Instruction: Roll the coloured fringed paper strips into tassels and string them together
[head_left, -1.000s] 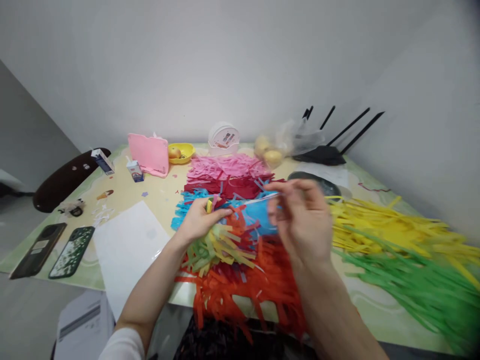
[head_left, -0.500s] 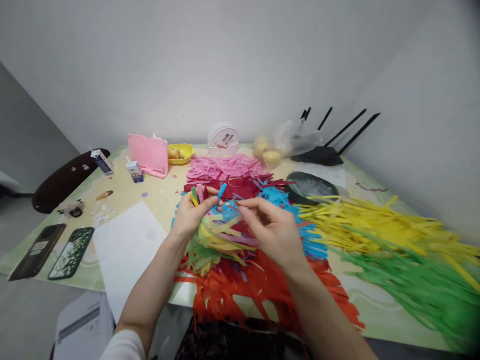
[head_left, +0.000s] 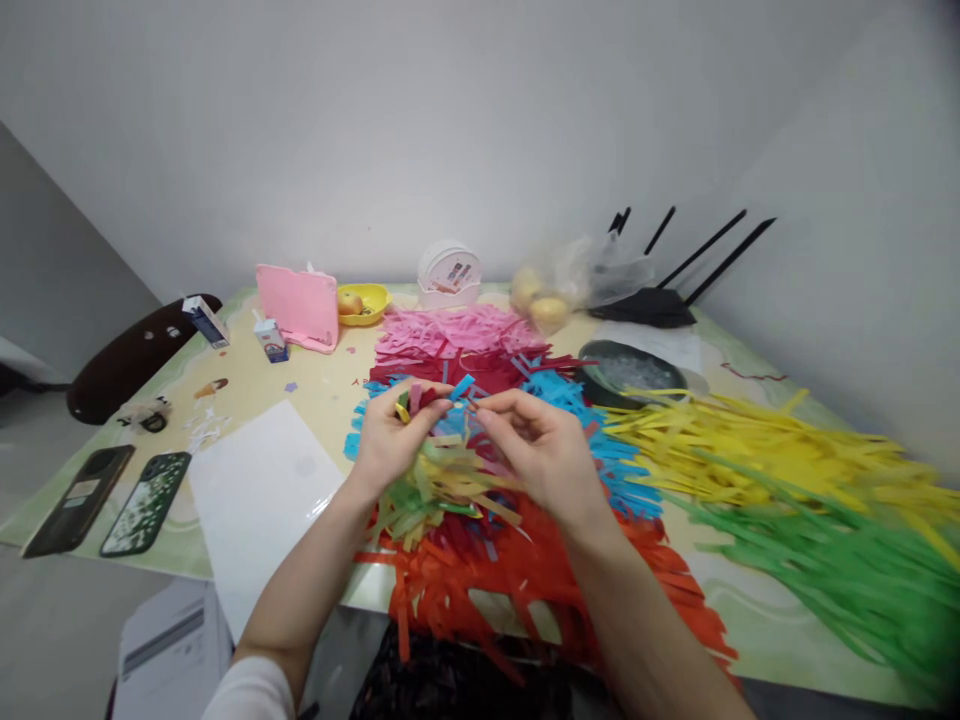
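My left hand (head_left: 394, 440) is closed round a bundle of coloured paper strips (head_left: 442, 480), yellow, green, pink and blue, whose long ends hang below it. Short rolled tops of the strips poke out above the fingers. My right hand (head_left: 536, 445) is pinched close by, its fingertips at the blue strip end (head_left: 461, 388); what exactly lies between them is too small to make out. Beneath both hands spread fringed strips in red (head_left: 517, 570), blue (head_left: 630, 470), dark red (head_left: 487, 372) and pink (head_left: 457, 333).
Yellow strips (head_left: 765, 440) and green strips (head_left: 832, 550) lie at right, near a dark oval dish (head_left: 630, 370). White paper (head_left: 262, 480) and two phones (head_left: 146, 505) are at left. Behind stand a pink tablet case (head_left: 298, 305), a yellow bowl (head_left: 367, 302) and bagged fruit (head_left: 547, 308).
My hands have drawn closer together, the left turning slightly and moving right with the bundle. The strip tops now lean lower, toward my right fingertips.
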